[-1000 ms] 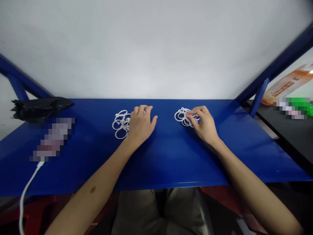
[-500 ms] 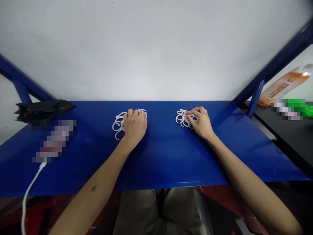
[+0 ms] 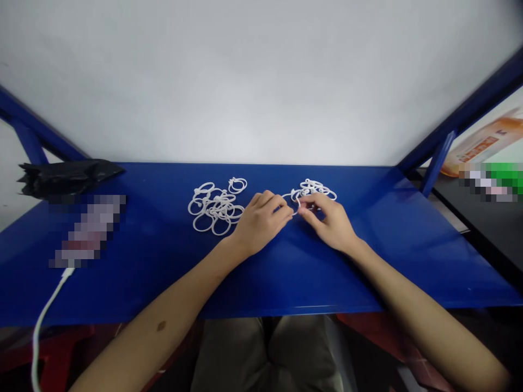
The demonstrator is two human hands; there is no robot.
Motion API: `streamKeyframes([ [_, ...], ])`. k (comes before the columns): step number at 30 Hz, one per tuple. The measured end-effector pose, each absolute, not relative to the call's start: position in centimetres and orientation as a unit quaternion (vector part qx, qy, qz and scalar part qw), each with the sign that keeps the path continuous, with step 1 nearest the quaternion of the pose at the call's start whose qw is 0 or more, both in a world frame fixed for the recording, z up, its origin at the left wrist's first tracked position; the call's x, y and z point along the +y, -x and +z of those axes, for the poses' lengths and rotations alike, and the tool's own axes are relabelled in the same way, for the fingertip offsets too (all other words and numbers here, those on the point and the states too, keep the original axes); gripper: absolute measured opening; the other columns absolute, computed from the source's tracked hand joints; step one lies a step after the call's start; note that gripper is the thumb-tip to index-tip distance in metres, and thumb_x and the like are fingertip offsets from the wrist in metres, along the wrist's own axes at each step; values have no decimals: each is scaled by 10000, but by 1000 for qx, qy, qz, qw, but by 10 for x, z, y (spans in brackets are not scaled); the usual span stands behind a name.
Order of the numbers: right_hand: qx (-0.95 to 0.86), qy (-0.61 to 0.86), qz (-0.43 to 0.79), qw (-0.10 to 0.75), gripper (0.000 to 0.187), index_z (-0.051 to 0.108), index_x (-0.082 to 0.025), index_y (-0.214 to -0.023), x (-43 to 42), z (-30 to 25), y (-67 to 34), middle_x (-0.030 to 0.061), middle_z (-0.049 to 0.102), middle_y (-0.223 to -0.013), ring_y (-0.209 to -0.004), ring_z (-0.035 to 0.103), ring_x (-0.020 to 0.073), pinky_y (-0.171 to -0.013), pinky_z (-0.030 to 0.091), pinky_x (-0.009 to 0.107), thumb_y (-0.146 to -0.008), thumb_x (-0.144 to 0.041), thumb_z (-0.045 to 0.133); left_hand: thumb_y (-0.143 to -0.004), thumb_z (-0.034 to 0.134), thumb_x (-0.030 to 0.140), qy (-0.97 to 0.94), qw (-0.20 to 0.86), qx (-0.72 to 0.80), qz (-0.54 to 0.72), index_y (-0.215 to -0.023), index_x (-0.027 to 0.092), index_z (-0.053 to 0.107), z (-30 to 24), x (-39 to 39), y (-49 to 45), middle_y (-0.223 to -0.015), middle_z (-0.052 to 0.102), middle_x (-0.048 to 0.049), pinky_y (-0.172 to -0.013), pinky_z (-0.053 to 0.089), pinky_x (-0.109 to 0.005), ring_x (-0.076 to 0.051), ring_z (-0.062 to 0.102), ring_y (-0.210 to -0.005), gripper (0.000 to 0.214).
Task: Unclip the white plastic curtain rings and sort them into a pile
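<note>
A thin white ring point(image 3: 298, 202) spans the small gap between my two hands. My left hand point(image 3: 263, 219) is closed, its fingertips pinching the ring's left side. My right hand point(image 3: 328, 219) holds the same ring's right side between thumb and forefinger. Left of my left hand lies a loose pile of white rings point(image 3: 214, 209), each with a small knob where that part shows. A second, tighter pile of white rings point(image 3: 322, 189) sits just behind my right fingers, which hide part of it.
A blue tabletop point(image 3: 261, 277) runs up to a pale wall. On the left are a black plastic bag point(image 3: 67, 177), a blurred-out object point(image 3: 92, 228) and a white cable point(image 3: 43, 316). An orange-labelled bottle point(image 3: 482, 141) stands beyond the blue frame at right.
My left hand has moved right, away from the left pile, with a ring now in its fingers. My right hand has shifted slightly left and nearer, and grips that ring too.
</note>
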State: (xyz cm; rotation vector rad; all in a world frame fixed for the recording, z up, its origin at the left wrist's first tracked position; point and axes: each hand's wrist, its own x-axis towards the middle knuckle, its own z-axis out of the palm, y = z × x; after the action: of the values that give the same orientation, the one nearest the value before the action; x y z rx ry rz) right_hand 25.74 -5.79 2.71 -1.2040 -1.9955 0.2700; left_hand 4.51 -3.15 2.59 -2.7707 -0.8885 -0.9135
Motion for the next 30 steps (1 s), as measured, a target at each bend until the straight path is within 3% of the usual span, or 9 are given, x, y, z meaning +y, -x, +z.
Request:
streamKeyframes([
  [5,-755,497,160,396,153,643,-214,-974,-60,21,-250,12,698,-809,-693,636,152,-656,494,274,-978,-330,545,-992,542,275,905,22,-264,-333,-1011,197,637,23,-38,-49,-1019,649,-65,-860,458,-366,-217,559,-951,125],
  [9,-769,492,156,376,178,662,-212,-1001,-61,25,-253,18,718,-814,-671,642,154,-631,493,274,-986,-329,528,-969,586,308,845,-74,-325,-417,-1144,200,583,26,-40,-50,-1087,611,-84,-895,501,-358,-211,590,-1033,205],
  [16,-842,413,156,311,260,655,-197,-885,-71,26,-247,19,662,-743,-668,606,144,-645,484,272,-1022,-287,454,-928,646,283,814,-276,-354,-370,-936,217,648,28,-34,-49,-907,681,-7,-792,513,-304,-153,631,-825,67],
  [22,-866,391,85,299,261,669,-185,-1055,-70,15,-249,60,651,-831,-737,586,177,-691,499,314,-1038,-260,419,-898,630,184,813,-298,-395,-307,-849,232,678,30,-30,-46,-829,715,14,-810,474,-329,-184,629,-861,84],
  [30,-898,361,4,251,287,679,-154,-1020,-79,15,-247,75,650,-816,-712,523,184,-634,461,314,-1041,-218,400,-896,579,120,827,-300,-382,-284,-826,236,656,29,-34,-45,-751,731,36,-835,438,-345,-192,610,-841,156],
])
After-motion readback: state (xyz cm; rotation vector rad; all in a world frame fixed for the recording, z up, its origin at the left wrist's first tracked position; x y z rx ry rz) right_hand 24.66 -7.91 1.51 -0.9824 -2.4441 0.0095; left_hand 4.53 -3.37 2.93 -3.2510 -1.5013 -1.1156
